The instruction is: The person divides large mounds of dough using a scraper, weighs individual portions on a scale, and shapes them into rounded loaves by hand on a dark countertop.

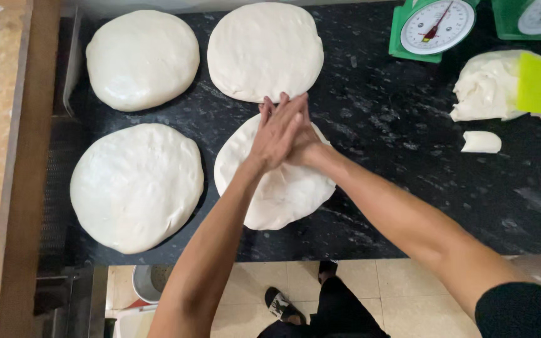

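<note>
The left hand [277,134] lies over the right hand [305,141], palms stacked and fingers flat, pressing down on the upper edge of a flattened dough round [277,188] at the middle of the dark table [408,156]. Neither grip closes on anything; both hands are spread open, stacked so that their weight bears on one spot. Three more dough rounds lie at nine [136,188], eleven [142,59] and twelve o'clock [264,50], apart from one another. At two o'clock sit a green scale [433,28] and a rough dough lump [489,87] carrying a yellow-green scraper [538,83].
</note>
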